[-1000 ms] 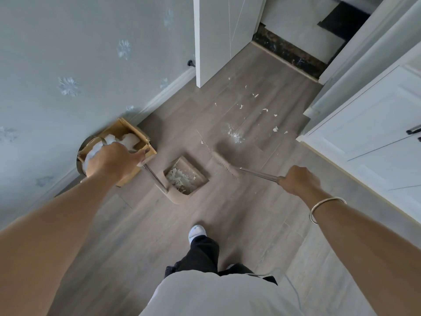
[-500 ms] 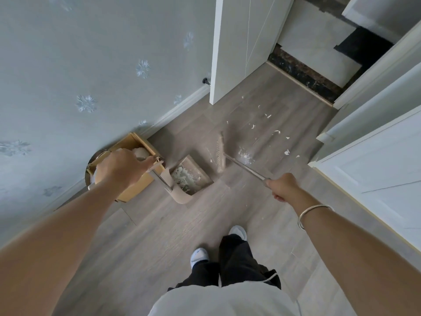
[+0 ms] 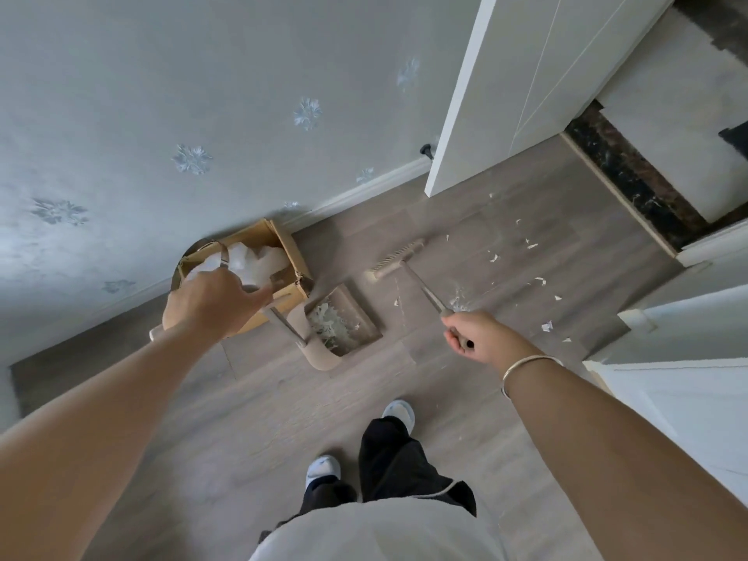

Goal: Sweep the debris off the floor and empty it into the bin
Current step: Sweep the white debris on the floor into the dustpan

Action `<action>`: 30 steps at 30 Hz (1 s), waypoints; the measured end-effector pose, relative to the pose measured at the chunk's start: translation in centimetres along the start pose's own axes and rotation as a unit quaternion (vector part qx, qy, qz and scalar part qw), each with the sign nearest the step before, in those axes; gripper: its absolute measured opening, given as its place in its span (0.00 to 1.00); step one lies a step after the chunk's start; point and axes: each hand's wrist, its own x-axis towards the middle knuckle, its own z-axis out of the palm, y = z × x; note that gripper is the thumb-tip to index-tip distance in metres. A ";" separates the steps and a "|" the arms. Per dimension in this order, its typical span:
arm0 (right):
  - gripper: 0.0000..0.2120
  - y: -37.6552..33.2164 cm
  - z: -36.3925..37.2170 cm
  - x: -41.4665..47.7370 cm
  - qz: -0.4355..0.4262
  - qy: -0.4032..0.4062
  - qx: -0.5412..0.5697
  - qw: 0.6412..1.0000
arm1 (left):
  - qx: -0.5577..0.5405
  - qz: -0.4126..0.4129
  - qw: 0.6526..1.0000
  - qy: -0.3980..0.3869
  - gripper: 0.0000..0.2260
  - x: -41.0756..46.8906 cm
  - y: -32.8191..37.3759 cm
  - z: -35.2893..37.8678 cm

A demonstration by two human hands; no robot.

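At the bottom centre of the frame, the person's slippers stand on the grey wooden floor, and both arms reach up into the picture. The right hand, right of centre and wearing a bracelet, is closed in a fist round the end of the broom. Its handle runs up and left from the fist to the brush head, which is on or just above the floor. The left hand, left of centre, curls its fingers round the top of the long upright handle of the dustpan; the back of the hand hides part of the grip. The pan sits on the floor between the two hands and already holds a heap of white scraps, so I judge the sweeping partly done. Plenty is left: loose debris lies scattered to the right of the brush head and above the right hand, well apart from the pan's mouth, with a small pile just beside the broom handle. Nothing has been tipped yet; the cardboard box that seems to serve as the bin stands just beyond the left hand against the wall, touching or nearly touching the pan. Further off, in the upper right, are a white door and a dark stone threshold.
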 end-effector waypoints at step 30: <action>0.19 7.5 -1.1 -0.8 0.169 0.079 -0.135 0.973 | 0.064 0.138 0.988 -0.019 0.27 4.5 2.4 -0.8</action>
